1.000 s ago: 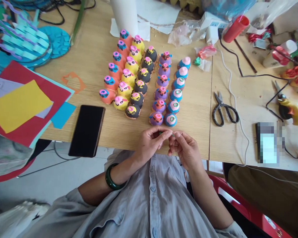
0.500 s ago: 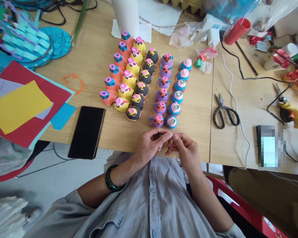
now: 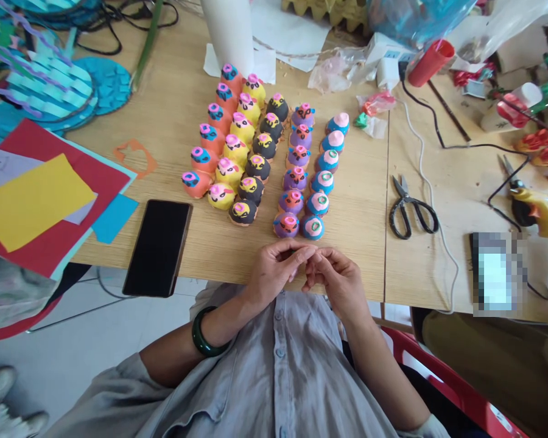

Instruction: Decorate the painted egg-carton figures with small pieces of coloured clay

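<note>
My left hand [image 3: 276, 264] and my right hand [image 3: 342, 278] meet at the table's front edge, thumbs and forefingers pinched together. What lies between the fingertips is hidden now; a speck of green clay showed at the left fingers a moment ago. Just beyond stands a row of blue domed clay figures [image 3: 324, 182] with pink tops. The nearer ones carry a green ring, while the two farthest have plain pink tops. Beside them run rows of purple [image 3: 295, 178], black [image 3: 258, 168], yellow [image 3: 234, 148] and orange figures [image 3: 203, 158].
A black phone [image 3: 158, 248] lies left of my hands, near coloured paper sheets [image 3: 36, 201]. To the right are black-handled scissors [image 3: 410, 213], a white cable [image 3: 432, 182], a yellow glue gun [image 3: 536, 210] and a blurred-out device [image 3: 497, 274]. A white cylinder [image 3: 228, 36] stands behind the figures.
The hands stay pinched together with only slight finger movement. The green speck at the left fingers is out of sight now. The view has shifted a little.
</note>
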`<state>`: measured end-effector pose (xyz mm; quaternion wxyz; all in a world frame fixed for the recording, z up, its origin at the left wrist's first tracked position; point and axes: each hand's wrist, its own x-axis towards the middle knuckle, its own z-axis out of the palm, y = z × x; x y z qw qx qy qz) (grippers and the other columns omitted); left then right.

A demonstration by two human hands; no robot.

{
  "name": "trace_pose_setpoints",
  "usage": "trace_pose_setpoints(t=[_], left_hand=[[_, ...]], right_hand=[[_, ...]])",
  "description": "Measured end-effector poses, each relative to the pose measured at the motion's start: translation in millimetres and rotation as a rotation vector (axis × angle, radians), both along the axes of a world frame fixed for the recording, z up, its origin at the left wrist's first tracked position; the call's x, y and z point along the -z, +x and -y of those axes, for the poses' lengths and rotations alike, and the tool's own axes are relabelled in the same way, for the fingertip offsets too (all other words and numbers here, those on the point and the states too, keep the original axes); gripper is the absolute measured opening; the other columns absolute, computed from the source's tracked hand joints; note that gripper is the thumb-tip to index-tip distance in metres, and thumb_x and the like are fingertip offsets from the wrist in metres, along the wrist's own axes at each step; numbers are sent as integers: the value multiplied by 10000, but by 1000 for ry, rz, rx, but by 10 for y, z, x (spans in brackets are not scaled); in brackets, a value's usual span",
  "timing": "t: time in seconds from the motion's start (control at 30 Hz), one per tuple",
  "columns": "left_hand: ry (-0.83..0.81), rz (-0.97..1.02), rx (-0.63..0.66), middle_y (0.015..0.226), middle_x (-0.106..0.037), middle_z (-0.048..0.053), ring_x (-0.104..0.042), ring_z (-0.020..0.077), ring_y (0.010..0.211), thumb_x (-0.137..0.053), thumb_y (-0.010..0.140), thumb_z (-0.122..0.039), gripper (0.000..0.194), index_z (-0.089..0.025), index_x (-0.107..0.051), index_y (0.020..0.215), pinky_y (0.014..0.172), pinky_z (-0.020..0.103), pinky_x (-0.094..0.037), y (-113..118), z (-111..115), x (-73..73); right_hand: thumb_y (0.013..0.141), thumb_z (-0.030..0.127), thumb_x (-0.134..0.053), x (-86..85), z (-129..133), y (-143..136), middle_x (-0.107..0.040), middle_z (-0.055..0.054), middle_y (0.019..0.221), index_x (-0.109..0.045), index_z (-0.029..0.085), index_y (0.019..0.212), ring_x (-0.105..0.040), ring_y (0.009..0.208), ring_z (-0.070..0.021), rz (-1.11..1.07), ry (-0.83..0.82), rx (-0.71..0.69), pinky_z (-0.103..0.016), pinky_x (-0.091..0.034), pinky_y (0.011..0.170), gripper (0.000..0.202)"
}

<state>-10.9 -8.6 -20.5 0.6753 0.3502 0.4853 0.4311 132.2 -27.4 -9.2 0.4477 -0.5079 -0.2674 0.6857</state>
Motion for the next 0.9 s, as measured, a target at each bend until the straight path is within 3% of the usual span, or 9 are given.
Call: trace_pose_setpoints(t=[0.17,0.37,0.63,0.9], left_hand=[[-16,47,22,544,-556,-60,-411,52,438,-802,799,-482,440,-184,-780,1121,419,200,-331,-5,-5,1],[-5,14,24,549,-583,-47,-428,49,432,-800,794,-465,307,-163,-762,840,401,190,-323,14,-1,-7],[-13,24,4,538,-569,-53,-419,50,435,-792,808,-458,328,-164,-793,954,417,194,-333,12,2,6],[-18,55,-32,601,-575,-45,-401,33,441,-773,831,-464,307,-173,-804,924,409,181,-324,1,10,18]], right_hand=[[781,477,-825,-16,-24,12,-642,27,629,-709,188,742,-553,456,-89,-29,-13,43,-233,-578,419,313],[811,493,-797,-18,-22,37,-648,25,620,-704,182,714,-581,422,-89,-72,-53,-2,-219,-572,403,338],[783,449,-833,-27,-22,41,-644,35,617,-713,179,720,-564,419,-75,-74,-58,6,-214,-579,405,302],[765,404,-856,2,-13,38,-653,48,607,-705,183,758,-555,406,-71,-39,-44,20,-215,-582,405,269]])
